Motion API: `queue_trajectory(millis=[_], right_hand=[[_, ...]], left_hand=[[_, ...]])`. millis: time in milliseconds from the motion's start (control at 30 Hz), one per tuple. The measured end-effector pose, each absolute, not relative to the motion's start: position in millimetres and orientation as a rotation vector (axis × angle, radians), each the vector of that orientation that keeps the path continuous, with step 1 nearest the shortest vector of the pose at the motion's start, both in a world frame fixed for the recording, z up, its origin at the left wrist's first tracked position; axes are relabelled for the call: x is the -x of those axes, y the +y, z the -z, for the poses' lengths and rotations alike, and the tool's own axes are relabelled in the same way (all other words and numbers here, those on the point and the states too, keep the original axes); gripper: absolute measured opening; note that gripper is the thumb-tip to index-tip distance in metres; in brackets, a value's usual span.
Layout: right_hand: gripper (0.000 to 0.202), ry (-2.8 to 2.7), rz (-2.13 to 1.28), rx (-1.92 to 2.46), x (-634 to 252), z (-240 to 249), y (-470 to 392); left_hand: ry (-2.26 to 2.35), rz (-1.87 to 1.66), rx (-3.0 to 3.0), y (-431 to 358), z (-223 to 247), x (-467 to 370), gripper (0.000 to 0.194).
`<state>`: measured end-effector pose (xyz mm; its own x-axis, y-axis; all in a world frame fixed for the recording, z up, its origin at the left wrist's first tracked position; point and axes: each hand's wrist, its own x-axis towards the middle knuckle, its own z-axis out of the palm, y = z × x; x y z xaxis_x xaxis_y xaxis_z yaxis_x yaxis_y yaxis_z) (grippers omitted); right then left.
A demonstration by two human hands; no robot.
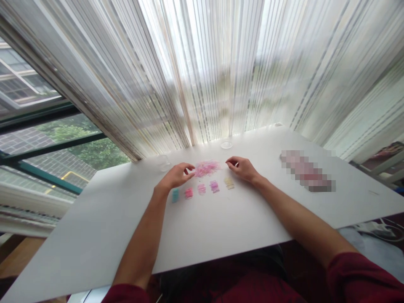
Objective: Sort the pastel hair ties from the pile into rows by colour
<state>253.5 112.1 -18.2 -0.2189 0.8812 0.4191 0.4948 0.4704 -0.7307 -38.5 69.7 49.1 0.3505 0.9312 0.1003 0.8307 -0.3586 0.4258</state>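
Pink loose pile [206,168] of tiny pieces lay on the white table [221,227]; too small and blurred to say what the pieces were. All places below taken from that pile.

Left hand [176,176] rested on the table just left of the pile, fingers curled inward, thumb and forefinger tips drawn close together at the pile's left edge. Whether a piece was pinched between them could not be told. Right hand [242,167] lay just right of the pile, fingers bent and loosely gathered, tips pointing toward the pile but apart from it; nothing seen held in it. Both forearms bare, dark red sleeves at the near end.

Just nearer than the pile ran a row of five small sorted heaps: teal heap [175,195] at the left end, then red-pink heap [188,193], pale pink heap [201,189], purple heap [214,186], and yellow heap [229,182] at the right end. Heaps stood apart from one another.

Beyond the pile, a small clear dish [226,144] by the table's far edge. Left of the pile, beyond the left hand, a second clear cup [163,162], faint. Well to the right of the pile, a blurred-out long object [306,170]. Striped sheer curtain [221,71] hung behind the table.
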Motion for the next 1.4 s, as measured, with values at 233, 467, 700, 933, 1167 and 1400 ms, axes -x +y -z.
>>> queue_trajectory(millis=[233, 467, 700, 933, 1167, 1400], right_hand=[[0.015, -1.896, -0.549, 1.096, -252.0, 23.6, 114.2], [0.016, -1.915, -0.542, 1.077, -251.7, 21.6, 113.4], [0.016, -1.924, -0.547, 1.076, -249.2, 17.7, 110.2], [0.018, -1.916, -0.600, 1.063, -243.1, 10.8, 101.3], [0.019, -1.956, -0.562, 1.036, -243.2, 14.0, 100.9], [0.019, -1.952, -0.569, 0.967, -236.6, 11.9, 95.9]], left_hand=[[1.589, -0.266, -2.430, 93.7, -49.7, 2.4, 0.036], [1.656, -0.151, -2.516, 105.7, -45.8, -2.8, 0.020], [1.676, -0.305, -2.529, 103.6, -54.7, 4.3, 0.020], [1.647, -0.446, -2.490, 95.9, -50.6, 12.6, 0.025], [1.692, -0.397, -2.413, 97.5, -48.0, 13.3, 0.026], [1.595, -0.413, -2.457, 95.9, -53.6, -1.0, 0.027]])
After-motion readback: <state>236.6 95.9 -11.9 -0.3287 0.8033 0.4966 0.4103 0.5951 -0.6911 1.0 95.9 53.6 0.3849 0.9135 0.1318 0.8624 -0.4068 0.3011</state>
